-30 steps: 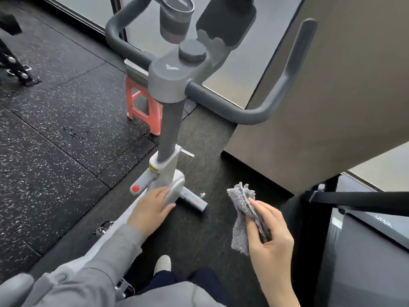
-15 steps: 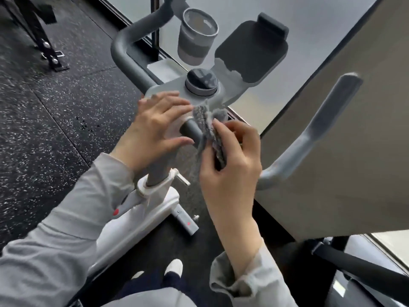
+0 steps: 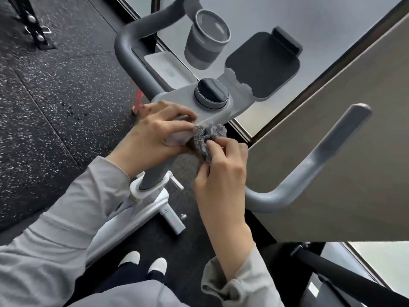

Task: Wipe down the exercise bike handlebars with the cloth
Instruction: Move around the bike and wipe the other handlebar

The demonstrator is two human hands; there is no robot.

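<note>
The grey exercise bike handlebars curve out from a central stem block, with the left bar [image 3: 128, 56] rising at upper left and the right bar [image 3: 314, 165] sweeping up at right. A bunched grey fuzzy cloth [image 3: 205, 138] is pressed against the handlebar just below the round dark knob [image 3: 211, 94]. My right hand [image 3: 221, 171] pinches the cloth from below. My left hand [image 3: 157, 134] lies over the stem block with its fingertips touching the cloth's left edge. The bar section under both hands is hidden.
A grey cup holder [image 3: 205, 38] and a dark tablet tray [image 3: 263, 65] sit above the knob. The bike's white frame [image 3: 132, 216] runs down to my feet. A beige wall panel [image 3: 332, 151] stands close behind the right bar. Speckled black rubber flooring [image 3: 55, 103] spreads left.
Both hands rose from low near the frame up to the handlebar centre. The cloth went from hanging in my right hand to being bunched against the bar, and my left hand closed in on it.
</note>
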